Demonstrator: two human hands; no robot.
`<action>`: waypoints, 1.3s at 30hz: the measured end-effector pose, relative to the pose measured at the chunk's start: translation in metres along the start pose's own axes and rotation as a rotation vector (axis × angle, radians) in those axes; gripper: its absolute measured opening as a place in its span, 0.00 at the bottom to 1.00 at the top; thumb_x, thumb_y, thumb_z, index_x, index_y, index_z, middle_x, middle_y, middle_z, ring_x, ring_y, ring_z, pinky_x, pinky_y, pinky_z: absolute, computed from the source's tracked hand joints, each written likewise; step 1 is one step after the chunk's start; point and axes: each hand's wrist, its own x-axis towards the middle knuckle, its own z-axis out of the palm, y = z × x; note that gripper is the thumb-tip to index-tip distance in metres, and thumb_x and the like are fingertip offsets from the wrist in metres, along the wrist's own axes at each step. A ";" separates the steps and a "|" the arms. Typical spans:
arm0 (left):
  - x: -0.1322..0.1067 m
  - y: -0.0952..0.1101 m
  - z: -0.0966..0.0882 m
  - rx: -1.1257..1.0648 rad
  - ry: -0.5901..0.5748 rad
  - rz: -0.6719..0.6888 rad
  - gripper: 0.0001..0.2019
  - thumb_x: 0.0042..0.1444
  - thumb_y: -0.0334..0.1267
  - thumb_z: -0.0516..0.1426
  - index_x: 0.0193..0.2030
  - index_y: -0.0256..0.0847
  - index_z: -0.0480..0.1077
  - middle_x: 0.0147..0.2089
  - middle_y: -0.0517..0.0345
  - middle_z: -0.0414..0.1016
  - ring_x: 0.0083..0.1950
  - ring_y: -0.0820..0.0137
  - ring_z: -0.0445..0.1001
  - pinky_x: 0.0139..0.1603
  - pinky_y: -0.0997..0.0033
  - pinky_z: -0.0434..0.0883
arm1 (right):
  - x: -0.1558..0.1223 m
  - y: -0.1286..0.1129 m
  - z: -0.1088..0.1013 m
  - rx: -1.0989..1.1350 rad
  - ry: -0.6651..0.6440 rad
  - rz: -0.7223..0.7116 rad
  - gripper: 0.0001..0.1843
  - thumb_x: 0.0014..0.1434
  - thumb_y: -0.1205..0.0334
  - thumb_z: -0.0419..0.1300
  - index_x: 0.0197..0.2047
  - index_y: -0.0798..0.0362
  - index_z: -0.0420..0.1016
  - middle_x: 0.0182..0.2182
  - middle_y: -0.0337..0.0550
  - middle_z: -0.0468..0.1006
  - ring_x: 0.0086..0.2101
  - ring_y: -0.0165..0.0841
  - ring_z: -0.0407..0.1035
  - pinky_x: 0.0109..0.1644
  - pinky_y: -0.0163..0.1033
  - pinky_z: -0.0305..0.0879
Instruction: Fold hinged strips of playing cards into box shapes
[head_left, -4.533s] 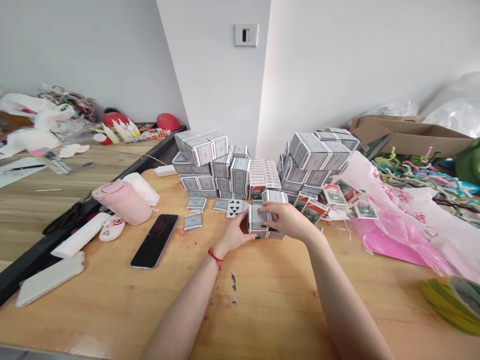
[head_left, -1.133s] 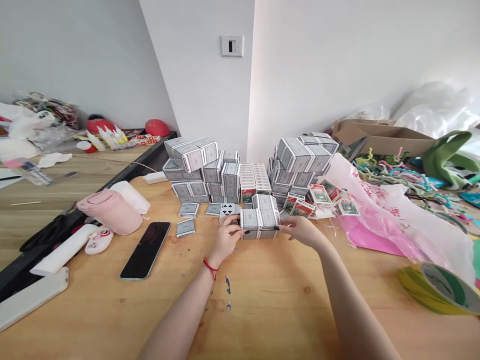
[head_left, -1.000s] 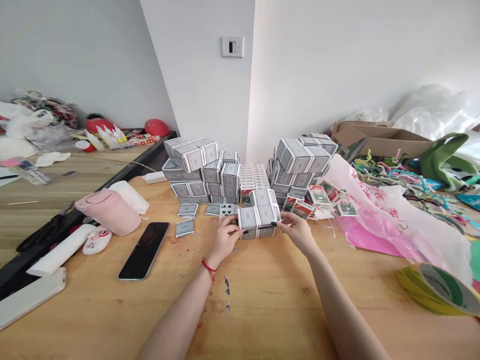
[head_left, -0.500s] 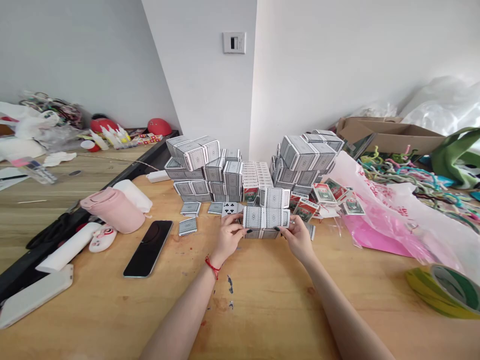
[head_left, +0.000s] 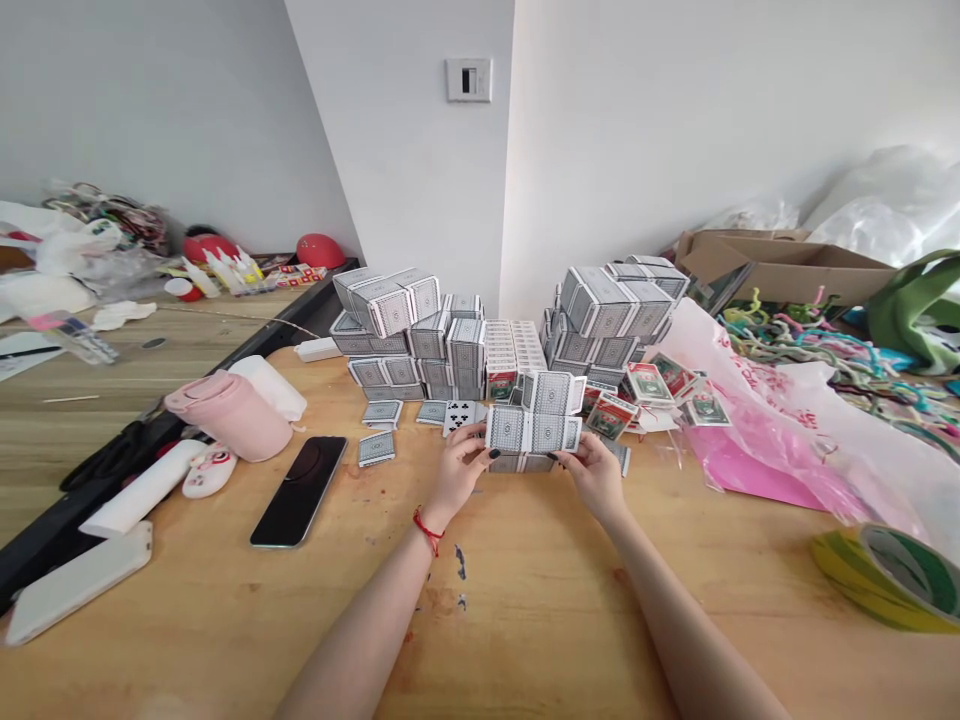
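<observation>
Many cards (head_left: 506, 428) crowd a wooden table (head_left: 540, 590) (pale walls (head_left: 675, 130) behind)

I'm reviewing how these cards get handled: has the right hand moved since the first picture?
Yes. Judged against the black phone lying on the table, the right hand has shifted rightward and slightly toward the person.

Card block (head_left: 508, 430), apparently tilted, between both grips (head_left: 454, 472) (head_left: 601, 480)
</observation>
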 end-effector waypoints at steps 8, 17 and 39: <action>0.000 -0.005 0.004 -0.017 0.111 0.005 0.08 0.52 0.43 0.56 0.31 0.40 0.70 0.44 0.51 0.71 0.55 0.63 0.64 0.57 0.59 0.59 | 0.000 0.005 -0.003 -0.189 0.074 -0.084 0.13 0.48 0.53 0.60 0.35 0.51 0.66 0.34 0.44 0.75 0.37 0.38 0.70 0.43 0.44 0.64; -0.003 0.000 0.005 0.190 0.162 0.090 0.07 0.54 0.40 0.54 0.29 0.40 0.66 0.46 0.51 0.67 0.52 0.64 0.65 0.53 0.60 0.62 | -0.002 0.006 -0.001 -0.288 0.142 -0.141 0.11 0.51 0.55 0.58 0.35 0.52 0.66 0.30 0.42 0.75 0.33 0.36 0.70 0.36 0.38 0.64; 0.003 -0.007 0.011 0.288 0.182 0.140 0.06 0.55 0.36 0.52 0.28 0.40 0.60 0.42 0.51 0.65 0.49 0.65 0.65 0.51 0.60 0.64 | -0.007 0.000 0.007 -0.534 0.294 -0.226 0.14 0.52 0.51 0.56 0.25 0.50 0.57 0.22 0.38 0.72 0.25 0.32 0.69 0.26 0.33 0.60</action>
